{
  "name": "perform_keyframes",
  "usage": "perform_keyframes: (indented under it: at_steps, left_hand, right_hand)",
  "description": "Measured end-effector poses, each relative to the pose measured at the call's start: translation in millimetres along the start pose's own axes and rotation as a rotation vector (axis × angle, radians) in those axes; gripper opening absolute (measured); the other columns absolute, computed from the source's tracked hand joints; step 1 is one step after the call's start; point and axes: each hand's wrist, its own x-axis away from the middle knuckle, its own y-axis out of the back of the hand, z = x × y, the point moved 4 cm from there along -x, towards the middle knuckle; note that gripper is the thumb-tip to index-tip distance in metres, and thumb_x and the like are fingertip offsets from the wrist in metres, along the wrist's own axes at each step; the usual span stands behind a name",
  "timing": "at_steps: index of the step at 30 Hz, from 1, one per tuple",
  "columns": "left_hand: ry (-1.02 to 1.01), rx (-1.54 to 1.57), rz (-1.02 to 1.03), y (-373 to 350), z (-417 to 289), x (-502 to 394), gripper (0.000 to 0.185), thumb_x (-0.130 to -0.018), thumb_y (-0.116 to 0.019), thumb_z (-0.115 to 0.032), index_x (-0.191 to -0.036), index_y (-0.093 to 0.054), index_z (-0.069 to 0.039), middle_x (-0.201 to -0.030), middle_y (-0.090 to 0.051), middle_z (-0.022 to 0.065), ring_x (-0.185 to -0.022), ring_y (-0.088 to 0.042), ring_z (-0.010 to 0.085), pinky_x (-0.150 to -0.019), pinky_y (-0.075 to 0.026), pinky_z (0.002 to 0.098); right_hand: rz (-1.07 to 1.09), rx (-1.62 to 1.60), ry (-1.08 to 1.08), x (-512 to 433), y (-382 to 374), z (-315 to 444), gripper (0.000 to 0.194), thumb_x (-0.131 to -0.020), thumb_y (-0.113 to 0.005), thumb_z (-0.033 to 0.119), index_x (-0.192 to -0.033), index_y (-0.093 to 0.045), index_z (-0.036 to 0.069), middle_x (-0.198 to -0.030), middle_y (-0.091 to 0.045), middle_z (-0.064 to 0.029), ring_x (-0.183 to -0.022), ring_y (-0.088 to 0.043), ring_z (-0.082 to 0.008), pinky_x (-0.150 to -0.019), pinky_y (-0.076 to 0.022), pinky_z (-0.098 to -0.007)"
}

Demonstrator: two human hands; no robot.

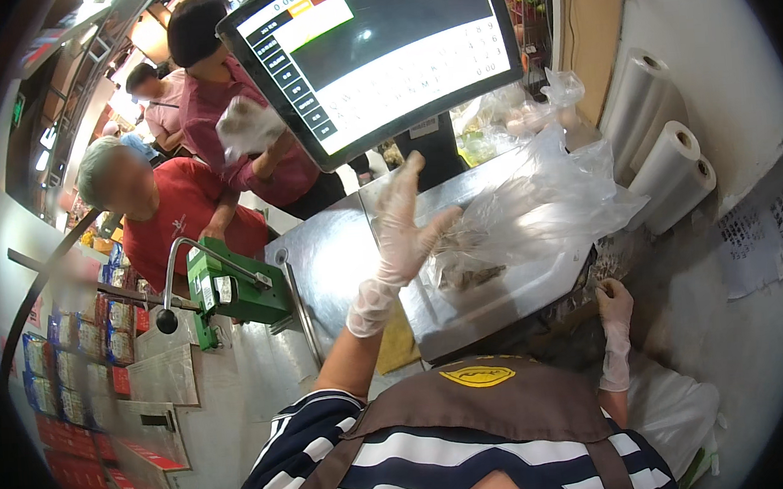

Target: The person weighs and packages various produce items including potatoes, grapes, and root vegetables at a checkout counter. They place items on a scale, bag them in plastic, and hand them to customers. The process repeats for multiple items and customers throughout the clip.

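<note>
My left hand (402,224), in a thin clear glove, is raised over the metal weighing plate (449,315). Its thumb stands away from the fingers, which reach up just below the scale's lit touch screen (386,50); it holds nothing. Right of it, a clear plastic bag (530,196) with greyish-brown contents lies on the plate. My right hand (615,301), also gloved, is low beside the plate's right corner. Its fingers are bent close together at a dark, cluttered spot, and whether they grip something is unclear.
A green bag-sealing machine (242,280) with a lever stands at the left. Rolls of clear plastic bags (669,167) lean by the right wall. Across the counter are a person in red (191,210) and another person (250,132) holding a bag. A yellow cloth (396,342) lies near me.
</note>
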Motion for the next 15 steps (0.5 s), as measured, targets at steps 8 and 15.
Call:
perform_keyframes:
  at_steps: [8,15]
  left_hand:
    - [-0.375,-0.807,-0.377,65,-28,-100,0.087,-0.08,-0.078,-0.028,-0.152,-0.032,-0.012,-0.152,-0.042,0.0075,-0.146,-0.027,0.0284,-0.118,0.001,0.0489]
    - [-0.351,-0.87,-0.44,78,-30,-144,0.066,-0.084,-0.072,-0.029,-0.143,-0.047,-0.011,-0.137,-0.056,0.0096,-0.141,-0.036,0.0293,-0.116,-0.008,0.0515]
  right_hand:
    - [-0.06,-0.046,-0.027,-10,15,-14,0.018,-0.089,-0.068,0.012,-0.102,-0.065,0.0,-0.089,-0.066,-0.0124,-0.079,-0.062,-0.0202,-0.076,-0.0497,-0.0328]
    - [-0.065,-0.147,-0.095,-7,16,-33,0.019,-0.094,-0.064,0.018,-0.105,-0.064,0.002,-0.088,-0.063,-0.0053,-0.083,-0.056,-0.0143,-0.077,-0.0466,-0.0299]
